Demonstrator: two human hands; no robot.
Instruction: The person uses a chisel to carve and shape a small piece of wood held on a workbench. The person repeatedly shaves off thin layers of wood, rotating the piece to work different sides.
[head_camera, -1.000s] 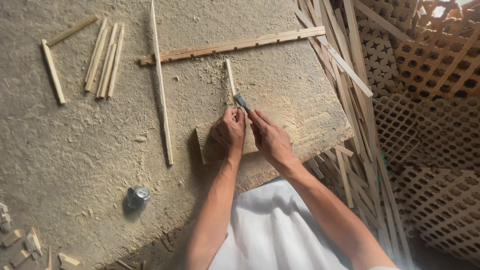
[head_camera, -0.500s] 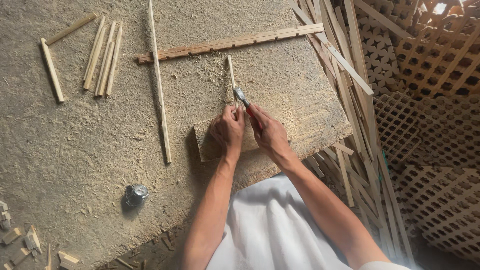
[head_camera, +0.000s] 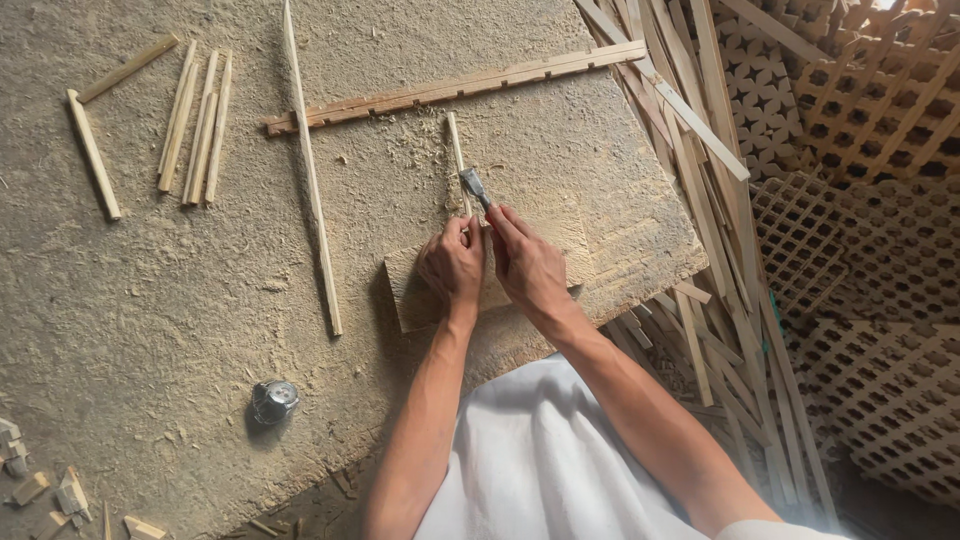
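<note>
A thin wooden stick (head_camera: 457, 160) lies lengthwise on a small flat wooden board (head_camera: 410, 295) on the sawdust-covered work surface (head_camera: 180, 300). My left hand (head_camera: 452, 265) pins the stick's near end against the board. My right hand (head_camera: 527, 262) grips a small metal-bladed chisel (head_camera: 472, 186), whose blade tip rests on the stick just beyond my fingers. The two hands touch each other side by side.
A long notched wooden strip (head_camera: 450, 88) lies across the far side, and a long thin stick (head_camera: 310, 170) runs left of the board. Several short sticks (head_camera: 190, 125) lie at far left. A small round metal tin (head_camera: 274, 400) sits near me. Lattice panels (head_camera: 860, 250) and slats are stacked right.
The hands and chisel stay at the same spot on the stick; the chisel blade has shifted only slightly. The view has drifted a little.
</note>
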